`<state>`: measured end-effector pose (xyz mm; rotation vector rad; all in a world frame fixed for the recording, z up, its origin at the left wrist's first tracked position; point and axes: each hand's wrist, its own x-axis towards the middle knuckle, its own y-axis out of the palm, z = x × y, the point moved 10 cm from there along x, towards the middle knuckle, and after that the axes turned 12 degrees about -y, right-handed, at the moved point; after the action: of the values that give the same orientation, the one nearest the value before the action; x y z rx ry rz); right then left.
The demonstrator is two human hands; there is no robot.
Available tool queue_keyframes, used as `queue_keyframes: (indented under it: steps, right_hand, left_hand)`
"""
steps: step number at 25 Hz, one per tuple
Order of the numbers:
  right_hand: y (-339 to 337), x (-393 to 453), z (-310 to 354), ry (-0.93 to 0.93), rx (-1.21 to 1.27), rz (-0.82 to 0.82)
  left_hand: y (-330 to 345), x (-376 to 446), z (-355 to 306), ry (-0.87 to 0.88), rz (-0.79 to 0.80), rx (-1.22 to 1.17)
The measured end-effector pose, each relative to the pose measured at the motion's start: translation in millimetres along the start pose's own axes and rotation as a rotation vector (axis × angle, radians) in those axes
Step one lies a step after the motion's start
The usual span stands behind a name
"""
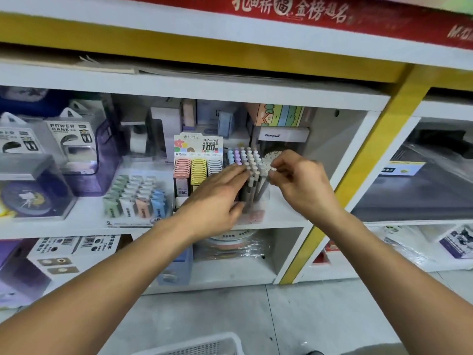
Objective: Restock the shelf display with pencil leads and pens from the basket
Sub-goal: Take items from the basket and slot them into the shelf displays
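Step in hand, judging by the scene: pens going into the display, w/ the pencil-lead box (198, 172) beside it already looking full.

The clear pen stand (252, 198) sat near the shelf's front edge (76, 230), just right of the lead box, caps up in rows. The right hand (302, 185) pinched one white-capped pen (268, 179) by its top, thumb & forefinger curled, pen tilted at the stand's right side, tip apparently in or nearly in a slot — couldn't tell which. The left hand (217, 196) lay against the stand's left-front side, fingers fairly straight & spread over the caps, thumb low on the front, steadying not gripping.

White basket (194, 347) showed only its rim at the bottom, on the floor; contents hidden.

Next move prob. needs the pen straightened & pushed down into a free slot w/o knocking neighbours, then a reach back to the basket.
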<state>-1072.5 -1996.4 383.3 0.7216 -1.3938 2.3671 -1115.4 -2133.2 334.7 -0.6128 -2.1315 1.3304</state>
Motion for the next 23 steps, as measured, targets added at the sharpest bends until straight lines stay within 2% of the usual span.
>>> queue_keyframes:
  steps: [8,14,16,20,21,23]
  right_hand:
    - [9.1,2.1,1.7,-0.044,0.001,0.079]
    - [30.8,2.0,-8.7,-0.040,-0.190,0.167]
    - [27.1,2.6,-7.4,-0.019,-0.193,0.127]
    - [23.4,-9.5,17.3,0.011,-0.144,0.031]
    - [32.9,-16.2,27.4,0.006,-0.112,0.050]
    - [67.8,-36.5,42.5,0.016,-0.043,0.171]
  left_hand:
    - [2.7,2.9,1.3,-0.008,0.003,-0.006]
    - [1.3,-1.6,2.1,0.009,0.028,-0.025]
    - [-4.7,-5.0,2.7,0.010,0.020,-0.048]
    - [-26.4,-23.7,6.8,-0.017,-0.130,-0.100]
    - [-23.0,-29.5,11.3,-0.050,-0.113,-0.095]
    - [0.6,-42.2,29.1,-0.157,0.032,-0.068]
